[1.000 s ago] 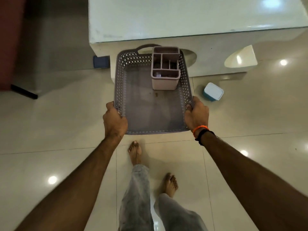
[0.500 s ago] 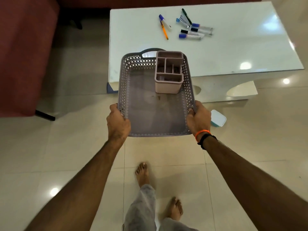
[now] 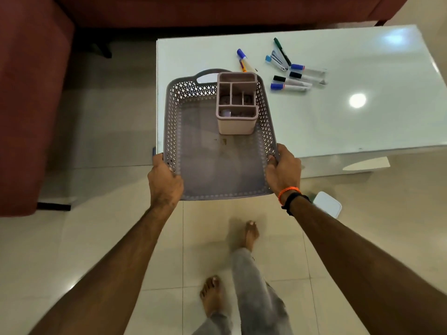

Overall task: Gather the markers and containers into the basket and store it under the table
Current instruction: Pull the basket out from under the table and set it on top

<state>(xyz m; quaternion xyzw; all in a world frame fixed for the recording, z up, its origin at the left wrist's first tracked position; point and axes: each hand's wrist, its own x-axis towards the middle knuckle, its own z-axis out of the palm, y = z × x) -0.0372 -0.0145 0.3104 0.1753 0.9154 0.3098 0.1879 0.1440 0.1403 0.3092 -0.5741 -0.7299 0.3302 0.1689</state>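
Fingers of the left hand curl over the basket rim; the divided container already stands inside; the right hand grips the opposite rim, both arms outstretched, basket held over the desk edge; markers remain loose; storing underneath apparently remains.

perforated plastic basket, glossy table

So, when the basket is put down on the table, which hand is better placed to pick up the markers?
Probably the right hand: the markers lie right of the basket, while the left hand holds the far side.
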